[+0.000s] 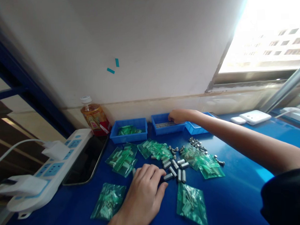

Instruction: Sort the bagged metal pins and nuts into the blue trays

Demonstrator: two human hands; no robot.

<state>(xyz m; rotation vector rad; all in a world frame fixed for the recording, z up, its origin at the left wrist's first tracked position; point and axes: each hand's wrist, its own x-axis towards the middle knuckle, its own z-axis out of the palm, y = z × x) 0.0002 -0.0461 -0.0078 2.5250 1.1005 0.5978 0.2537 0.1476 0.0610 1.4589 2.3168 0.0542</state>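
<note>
My left hand (pixel 145 189) rests palm down on the blue table, fingers curled, beside a loose group of metal hex standoffs (pixel 174 169); what lies under the fingers is hidden. My right hand (pixel 180 116) reaches into the middle blue bin (pixel 169 129), which holds rows of metal pieces; its fingertips are bent down behind the hand and partly hidden. Green bags with metal parts lie around: one (pixel 109 201) left of my left hand, one (pixel 192 205) to its right, others (pixel 124 158) farther back. Small bolts (pixel 197 144) are scattered at the right.
A left blue bin (pixel 128 137) holds green bags. Another blue bin (pixel 196 128) stands partly behind my right forearm. At the left are a bottle (pixel 95 118), a black phone (pixel 86 161) and a power strip (pixel 54 169) with plugs. White devices (pixel 255 117) sit back right.
</note>
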